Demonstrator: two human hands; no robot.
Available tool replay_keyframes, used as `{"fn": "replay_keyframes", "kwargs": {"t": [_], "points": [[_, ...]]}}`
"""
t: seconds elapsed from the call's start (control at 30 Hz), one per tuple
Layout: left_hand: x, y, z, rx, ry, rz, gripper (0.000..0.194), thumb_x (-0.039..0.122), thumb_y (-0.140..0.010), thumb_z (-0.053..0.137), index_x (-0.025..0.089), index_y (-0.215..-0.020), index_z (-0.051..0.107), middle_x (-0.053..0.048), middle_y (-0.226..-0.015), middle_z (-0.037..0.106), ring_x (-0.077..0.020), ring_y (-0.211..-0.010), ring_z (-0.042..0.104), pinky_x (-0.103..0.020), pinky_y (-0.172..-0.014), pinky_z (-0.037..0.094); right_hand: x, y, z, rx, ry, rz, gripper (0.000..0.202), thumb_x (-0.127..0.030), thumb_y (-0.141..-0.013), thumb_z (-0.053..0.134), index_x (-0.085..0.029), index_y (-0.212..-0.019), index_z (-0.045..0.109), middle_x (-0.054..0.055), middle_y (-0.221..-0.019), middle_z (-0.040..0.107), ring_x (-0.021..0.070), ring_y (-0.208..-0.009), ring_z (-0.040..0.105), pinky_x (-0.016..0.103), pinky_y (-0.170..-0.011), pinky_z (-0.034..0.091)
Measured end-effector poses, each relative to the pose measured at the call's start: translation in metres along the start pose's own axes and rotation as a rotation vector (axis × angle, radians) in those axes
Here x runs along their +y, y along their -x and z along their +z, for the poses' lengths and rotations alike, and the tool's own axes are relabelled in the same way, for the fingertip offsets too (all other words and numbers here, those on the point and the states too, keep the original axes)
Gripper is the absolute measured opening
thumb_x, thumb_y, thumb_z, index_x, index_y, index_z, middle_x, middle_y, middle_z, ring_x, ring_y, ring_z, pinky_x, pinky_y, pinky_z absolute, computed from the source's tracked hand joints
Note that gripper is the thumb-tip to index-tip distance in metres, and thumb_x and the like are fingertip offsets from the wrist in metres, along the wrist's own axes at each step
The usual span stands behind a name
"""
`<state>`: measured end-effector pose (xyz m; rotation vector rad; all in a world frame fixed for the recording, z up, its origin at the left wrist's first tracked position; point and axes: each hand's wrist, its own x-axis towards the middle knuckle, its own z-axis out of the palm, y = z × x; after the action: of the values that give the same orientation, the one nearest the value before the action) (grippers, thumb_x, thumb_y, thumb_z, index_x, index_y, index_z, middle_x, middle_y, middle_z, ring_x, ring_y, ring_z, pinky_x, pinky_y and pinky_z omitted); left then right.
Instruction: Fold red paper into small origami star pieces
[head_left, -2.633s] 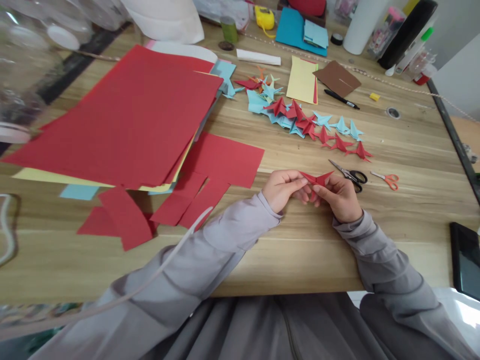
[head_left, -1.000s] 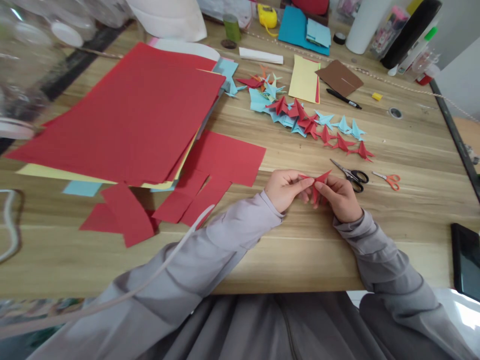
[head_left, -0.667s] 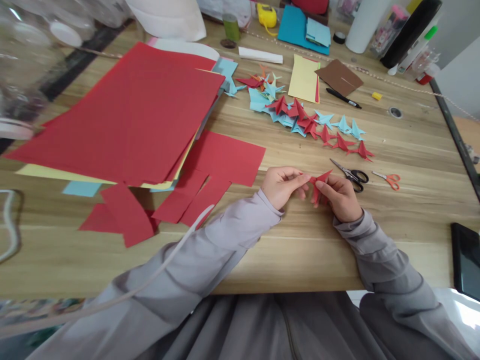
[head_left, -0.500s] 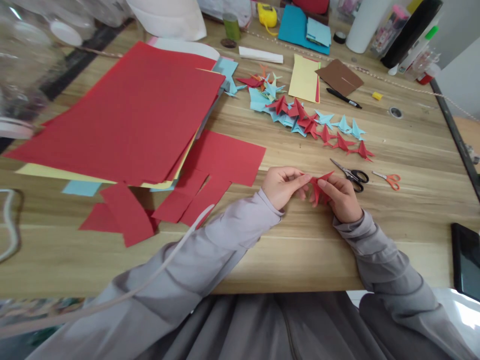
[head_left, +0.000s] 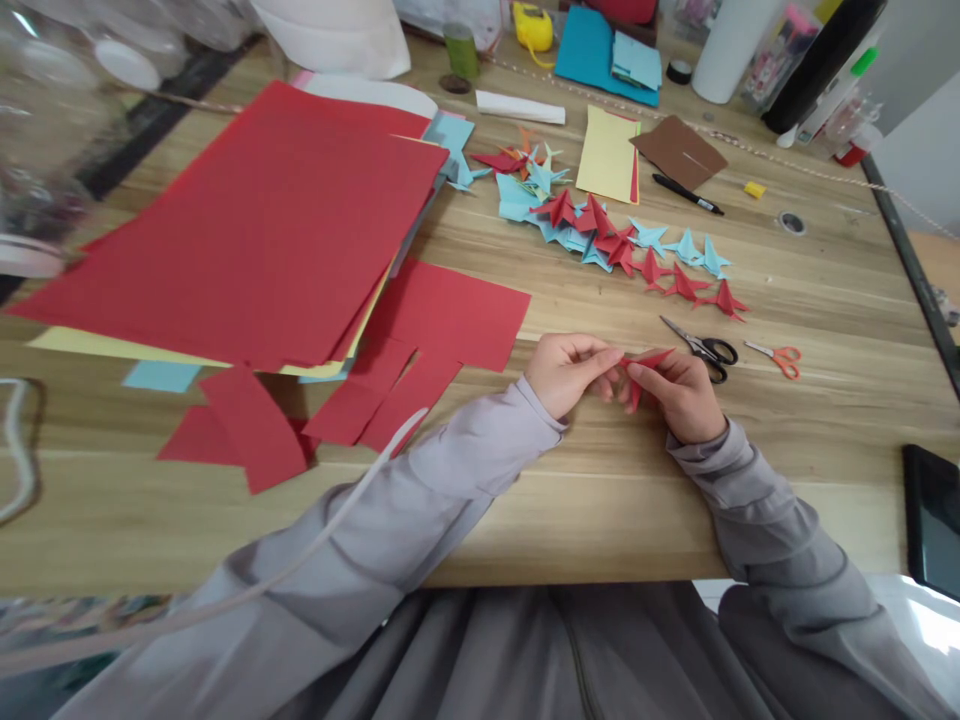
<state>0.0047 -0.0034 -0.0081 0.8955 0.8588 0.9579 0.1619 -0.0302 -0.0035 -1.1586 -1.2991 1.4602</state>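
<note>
Between my two hands is a small folded red paper crane [head_left: 636,392], lifted just off the wooden table [head_left: 600,510]. My left hand [head_left: 570,370] pinches its left tip between thumb and fingers. The thumb and fingers of my right hand [head_left: 681,393] close on its right part, with a red point sticking out above them. Much of the folded paper is hidden by my fingers. Black-handled scissors [head_left: 709,352] lie just right of my right hand, and small orange-handled scissors [head_left: 784,358] lie farther right. Beyond my hands is a row of red folded cranes [head_left: 684,284].
At the left lies a large stack of red sheets [head_left: 270,230], with cut red strips [head_left: 259,430] before it. Light blue cranes [head_left: 686,247], a black pen [head_left: 688,195], a tape roll [head_left: 791,224] and a brown card [head_left: 679,152] are farther back. A black tablet [head_left: 934,520] sits at the right edge.
My right thumb has shifted slightly left over the red paper, and less of the paper shows below my fingers. My left hand stays nearly still.
</note>
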Motion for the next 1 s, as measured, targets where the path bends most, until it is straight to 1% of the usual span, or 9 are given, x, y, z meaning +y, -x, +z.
{"fn": "replay_keyframes", "kwargs": {"t": [0.17,0.3,0.5,0.57,0.67,0.77,0.83,0.9,1.0], "points": [[0.0009,-0.0001,0.0003,-0.015,-0.014,-0.023,0.026,0.031,-0.069,0.077,0.01,-0.064,0.063,0.0,-0.053,0.061,-0.0081,-0.039,0.055,-0.02,-0.041,0.047,0.0041,-0.0006,-0.0029,-0.004,-0.052,0.0,0.021,-0.035,-0.081,0.068,-0.015,-0.073,0.066,0.001,-0.058,0.067,0.0108,-0.045,0.059,0.023,-0.045,0.047],[0.0006,-0.0001,0.0003,-0.028,-0.017,-0.028,0.029,0.034,-0.072,0.075,0.01,-0.063,0.062,-0.001,-0.053,0.061,-0.0077,-0.039,0.054,-0.02,-0.041,0.046,0.0046,-0.0003,-0.0029,0.013,-0.092,0.018,0.021,-0.035,-0.079,0.069,-0.015,-0.073,0.066,0.001,-0.057,0.068,0.0111,-0.043,0.058,0.023,-0.044,0.047],[-0.0012,-0.0014,-0.0004,-0.068,0.003,-0.014,0.028,0.032,-0.079,0.069,0.01,-0.063,0.06,0.0,-0.052,0.059,-0.0081,-0.038,0.054,-0.02,-0.04,0.045,0.0028,-0.0009,-0.0017,0.011,-0.129,0.043,0.022,-0.036,-0.077,0.071,-0.015,-0.072,0.066,0.001,-0.056,0.067,0.011,-0.042,0.058,0.023,-0.043,0.047],[-0.0009,-0.0015,-0.0003,-0.07,0.009,-0.018,0.03,0.035,-0.08,0.068,0.01,-0.064,0.06,0.0,-0.053,0.06,-0.0085,-0.038,0.055,-0.02,-0.04,0.045,0.003,-0.0011,-0.002,0.01,-0.132,0.043,0.021,-0.035,-0.077,0.071,-0.015,-0.072,0.066,0.001,-0.056,0.068,0.011,-0.042,0.058,0.023,-0.043,0.047],[-0.0003,-0.0011,0.0002,-0.04,0.026,-0.018,0.038,0.044,-0.08,0.065,0.01,-0.065,0.061,-0.001,-0.054,0.061,-0.009,-0.039,0.056,-0.021,-0.041,0.047,0.0033,-0.0012,-0.0026,0.018,-0.118,0.034,0.021,-0.034,-0.079,0.069,-0.015,-0.072,0.067,0.001,-0.057,0.068,0.0107,-0.043,0.058,0.022,-0.043,0.047],[-0.0006,-0.0008,0.0006,-0.027,0.054,-0.002,0.041,0.049,-0.075,0.069,0.01,-0.065,0.062,-0.001,-0.054,0.061,-0.0089,-0.04,0.056,-0.021,-0.042,0.047,0.0027,-0.0011,-0.0025,0.027,-0.1,0.023,0.022,-0.035,-0.079,0.069,-0.015,-0.07,0.066,0.001,-0.057,0.067,0.0103,-0.043,0.058,0.022,-0.044,0.047],[-0.0011,-0.0009,0.0008,-0.036,0.044,0.012,0.037,0.044,-0.066,0.077,0.01,-0.065,0.062,-0.001,-0.054,0.062,-0.0087,-0.041,0.056,-0.021,-0.042,0.047,0.0022,-0.0011,-0.0022,0.022,-0.09,0.016,0.022,-0.035,-0.079,0.069,-0.015,-0.071,0.066,0.001,-0.056,0.067,0.0101,-0.043,0.058,0.022,-0.044,0.046],[-0.0016,-0.0009,0.0011,-0.034,0.013,0.03,0.032,0.035,-0.06,0.083,0.011,-0.065,0.062,0.0,-0.051,0.062,-0.0087,-0.041,0.055,-0.02,-0.043,0.046,0.0019,-0.0012,-0.0021,0.001,-0.085,0.008,0.021,-0.035,-0.079,0.069,-0.015,-0.072,0.067,0.001,-0.057,0.067,0.0103,-0.044,0.058,0.022,-0.044,0.046],[-0.0016,-0.0008,0.0013,-0.018,-0.037,0.049,0.025,0.026,-0.06,0.082,0.012,-0.063,0.061,0.002,-0.047,0.06,-0.0088,-0.04,0.054,-0.02,-0.042,0.044,0.0019,-0.0013,-0.0025,-0.037,-0.073,0.002,0.021,-0.034,-0.081,0.067,-0.015,-0.073,0.067,0.001,-0.058,0.067,0.0104,-0.045,0.059,0.022,-0.045,0.047]]}}
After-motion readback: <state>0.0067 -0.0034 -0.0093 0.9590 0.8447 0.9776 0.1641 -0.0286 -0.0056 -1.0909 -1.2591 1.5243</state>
